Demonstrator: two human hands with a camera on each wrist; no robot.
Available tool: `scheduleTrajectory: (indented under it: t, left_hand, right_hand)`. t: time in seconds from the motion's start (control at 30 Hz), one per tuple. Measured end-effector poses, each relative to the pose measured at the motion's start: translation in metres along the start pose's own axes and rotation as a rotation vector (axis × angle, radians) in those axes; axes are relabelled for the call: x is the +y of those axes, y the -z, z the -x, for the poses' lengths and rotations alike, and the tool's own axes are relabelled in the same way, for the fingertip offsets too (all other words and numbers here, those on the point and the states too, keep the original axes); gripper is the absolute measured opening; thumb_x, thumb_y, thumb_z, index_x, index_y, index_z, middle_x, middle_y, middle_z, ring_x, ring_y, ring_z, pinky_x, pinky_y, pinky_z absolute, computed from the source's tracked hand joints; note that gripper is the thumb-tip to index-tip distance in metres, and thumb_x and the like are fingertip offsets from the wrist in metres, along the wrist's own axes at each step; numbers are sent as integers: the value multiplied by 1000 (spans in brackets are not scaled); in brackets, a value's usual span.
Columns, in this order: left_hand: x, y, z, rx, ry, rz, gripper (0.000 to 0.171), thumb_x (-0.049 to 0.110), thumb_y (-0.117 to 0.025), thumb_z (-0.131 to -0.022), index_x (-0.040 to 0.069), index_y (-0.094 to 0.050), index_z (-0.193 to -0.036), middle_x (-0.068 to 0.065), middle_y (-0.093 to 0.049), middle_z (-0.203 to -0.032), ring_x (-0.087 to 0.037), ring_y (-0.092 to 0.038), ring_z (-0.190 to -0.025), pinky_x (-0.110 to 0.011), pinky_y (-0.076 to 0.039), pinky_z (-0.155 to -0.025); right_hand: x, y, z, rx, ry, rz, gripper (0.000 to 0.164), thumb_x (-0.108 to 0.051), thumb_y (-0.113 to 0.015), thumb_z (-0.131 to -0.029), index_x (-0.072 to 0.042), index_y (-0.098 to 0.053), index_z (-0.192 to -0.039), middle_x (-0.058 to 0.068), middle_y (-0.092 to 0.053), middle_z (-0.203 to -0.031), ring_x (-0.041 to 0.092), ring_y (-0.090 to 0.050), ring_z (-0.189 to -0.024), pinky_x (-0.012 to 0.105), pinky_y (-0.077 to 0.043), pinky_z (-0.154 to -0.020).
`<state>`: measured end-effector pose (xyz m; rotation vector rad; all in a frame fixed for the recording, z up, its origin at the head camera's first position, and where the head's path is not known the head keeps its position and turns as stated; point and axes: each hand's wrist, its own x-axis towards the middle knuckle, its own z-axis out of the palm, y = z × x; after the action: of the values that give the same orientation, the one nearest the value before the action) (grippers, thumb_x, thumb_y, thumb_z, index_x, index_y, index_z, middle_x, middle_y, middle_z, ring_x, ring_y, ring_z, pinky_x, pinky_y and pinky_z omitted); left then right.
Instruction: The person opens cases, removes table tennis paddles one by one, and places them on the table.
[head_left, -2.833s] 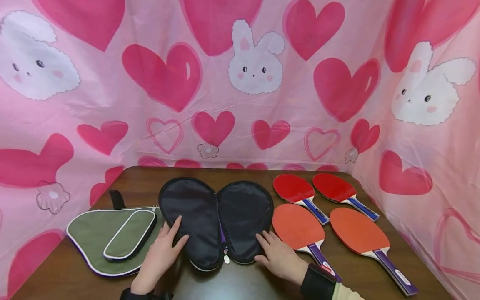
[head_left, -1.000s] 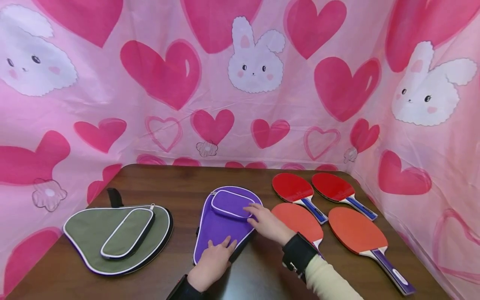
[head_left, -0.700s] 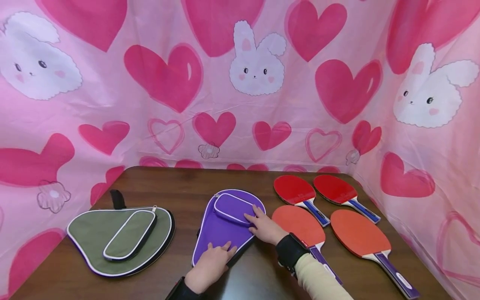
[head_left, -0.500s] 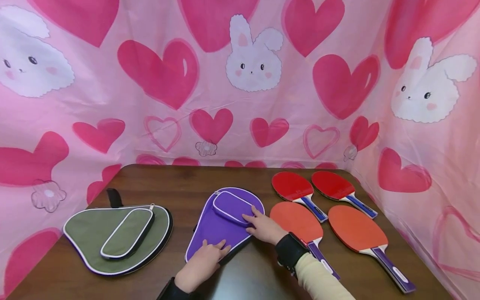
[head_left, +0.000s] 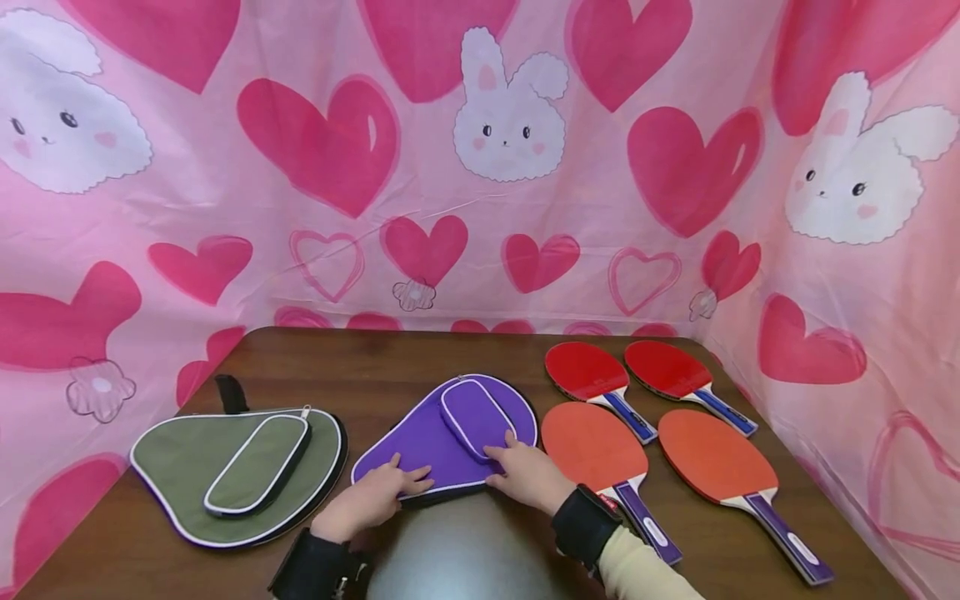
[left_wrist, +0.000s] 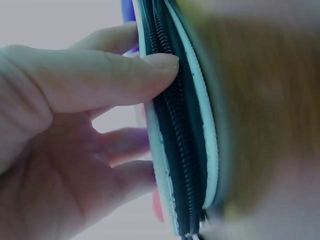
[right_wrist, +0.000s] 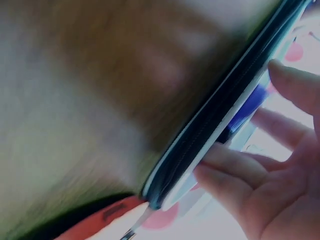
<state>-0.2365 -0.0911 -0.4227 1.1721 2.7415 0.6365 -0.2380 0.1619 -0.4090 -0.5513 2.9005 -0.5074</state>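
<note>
A purple paddle case point(head_left: 420, 450) with white piping and a raised pocket lies flat mid-table, its narrow end pointing left. My left hand point(head_left: 371, 500) rests on the narrow end with fingers spread. In the left wrist view its thumb point(left_wrist: 110, 80) presses the black zippered side point(left_wrist: 180, 130), the other fingers lying across the top. My right hand point(head_left: 532, 475) touches the case's wide end beside the pocket, fingers extended. The right wrist view shows its fingertips along the case's zippered edge point(right_wrist: 215, 110); a red-orange paddle point(right_wrist: 100, 215) is near.
A green paddle case point(head_left: 180, 458) with a black strap lies at the left. On the right are two red paddles point(head_left: 585, 371) with blue handles and two orange paddles point(head_left: 592, 446) with purple handles. A pink patterned cloth point(head_left: 322, 275) hangs around the table.
Earlier the case lay spread with black sides up; it then shows purple side up. Since then it has turned, its narrow end swinging left with my left hand. The paddles stay put.
</note>
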Motion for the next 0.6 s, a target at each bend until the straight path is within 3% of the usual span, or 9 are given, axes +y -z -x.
scheduleTrajectory:
  t: [0.2, 0.37, 0.6]
  left_hand:
    - [-13, 4, 2, 1, -2, 0, 56, -26, -48, -72, 1, -71, -115, -18, -61, -126, -61, -43, -118, -67, -37, -91]
    - [-18, 8, 2, 34, 27, -1, 52, -27, -47, -74, -2, -72, -112, -18, -63, -124, -56, -45, -120, -70, -36, -90]
    - [-20, 7, -2, 119, 89, -135, 39, -22, -51, -78, -5, -73, -105, -19, -66, -118, -55, -50, -115, -61, -41, -92]
  right_hand:
    - [-16, -9, 6, 53, 27, 103, 41, -23, -73, -87, -2, -66, -122, 30, -58, -124, 42, -60, -110, 51, -51, -85]
    - [-27, -11, 9, 40, 37, 123, 41, -25, -72, -88, -1, -66, -121, 28, -62, -120, 38, -62, -109, 49, -53, -82]
    - [-50, -21, 17, 25, 52, 178, 41, -34, -67, -91, -3, -68, -119, 25, -65, -114, 33, -65, -104, 44, -54, -81]
